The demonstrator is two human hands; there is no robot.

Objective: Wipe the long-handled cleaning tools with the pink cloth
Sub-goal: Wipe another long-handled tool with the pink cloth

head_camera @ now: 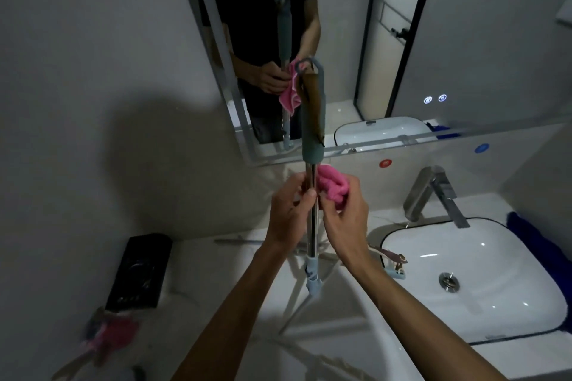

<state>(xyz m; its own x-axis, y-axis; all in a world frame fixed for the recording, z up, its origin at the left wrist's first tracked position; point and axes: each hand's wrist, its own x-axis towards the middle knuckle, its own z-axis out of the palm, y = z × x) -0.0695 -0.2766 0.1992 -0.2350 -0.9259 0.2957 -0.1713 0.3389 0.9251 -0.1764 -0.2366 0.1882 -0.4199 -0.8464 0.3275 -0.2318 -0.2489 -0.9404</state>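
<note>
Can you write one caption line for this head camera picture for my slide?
At a bathroom sink, the left hand holds a long-handled tool upright while the right hand presses a pink cloth beside its metal pole.

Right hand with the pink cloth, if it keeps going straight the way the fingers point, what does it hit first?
The right hand points left toward the metal pole, so the pink cloth should meet the pole first, then the left hand gripping it. The remaining gap is hard to judge.

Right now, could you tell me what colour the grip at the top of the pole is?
Muted blue-grey: the grip shows best in the head view, above the pink cloth.
</note>
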